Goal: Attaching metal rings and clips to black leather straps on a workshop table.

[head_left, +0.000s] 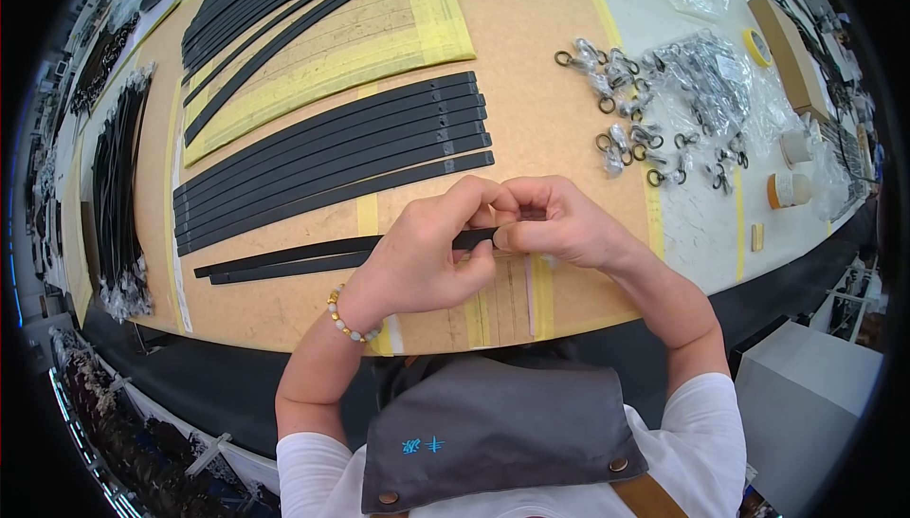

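Observation:
Between both hands is a black strap [284, 254], which runs off to the left across the tan work board. My right hand [572, 226] pinches its near-right end between thumb and fingers. Curled round the same strap a little further left is my left hand [427, 251], with a bead bracelet on the wrist. The fingertips of both hands almost meet, and they partly hide the strap's end. A second black strap [284, 272] lies just below the held one, its right part hidden behind my left hand. Above them a row of several flat black straps [332, 153] lies side by side.
More black straps [275, 20] lie on a yellow-edged board at the back left. Wrapped metal ring clasps [616, 144] and clear plastic bags [706, 72] are at the right, near a tape roll [756, 47] and cardboard box [789, 58]. Bundled black cords [121, 186] hang far left.

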{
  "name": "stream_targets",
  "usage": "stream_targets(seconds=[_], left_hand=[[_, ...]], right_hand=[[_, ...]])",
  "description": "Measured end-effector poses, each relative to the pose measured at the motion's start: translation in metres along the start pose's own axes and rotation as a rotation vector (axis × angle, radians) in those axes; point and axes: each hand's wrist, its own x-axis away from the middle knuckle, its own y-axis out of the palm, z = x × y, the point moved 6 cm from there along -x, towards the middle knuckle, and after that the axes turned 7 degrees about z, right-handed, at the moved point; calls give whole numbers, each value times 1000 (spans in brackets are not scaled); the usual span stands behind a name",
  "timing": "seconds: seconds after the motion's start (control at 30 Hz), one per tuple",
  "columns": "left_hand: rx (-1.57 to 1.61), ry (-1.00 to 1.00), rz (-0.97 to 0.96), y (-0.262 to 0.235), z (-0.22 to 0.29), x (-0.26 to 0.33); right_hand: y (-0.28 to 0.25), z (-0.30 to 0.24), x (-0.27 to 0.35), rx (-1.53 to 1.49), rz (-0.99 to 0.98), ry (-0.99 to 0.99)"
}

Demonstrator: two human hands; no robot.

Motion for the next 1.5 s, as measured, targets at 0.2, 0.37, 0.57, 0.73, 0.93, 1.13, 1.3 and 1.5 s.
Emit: stream_targets(seconds=[0.2,0.37,0.57,0.73,0.93,1.13,1.3,1.5], left_hand=[[210,-131,-11,-4,-2,3],[271,-127,-2,-1,-8,-2],[420,-315,-117,5,-25,-2],[295,-420,-160,6,-36,1],[-622,221,257,-23,-18,-11],[-627,83,248,-26,-36,-15],[-578,69,209,-28,-37,-16],[-150,-128,293,-33,-35,-13]], right_hand=[[0,-19,3,118,-177,28],[-6,-15,5,269,-184,-52],[4,-9,2,180,-36,-114],[-28,-45,15,769,266,-51],[-99,-75,37,1249,762,38],[-70,-49,13,1287,576,-196],[-44,-48,0,833,364,-431],[-36,-36,-5,9,4,-325]])
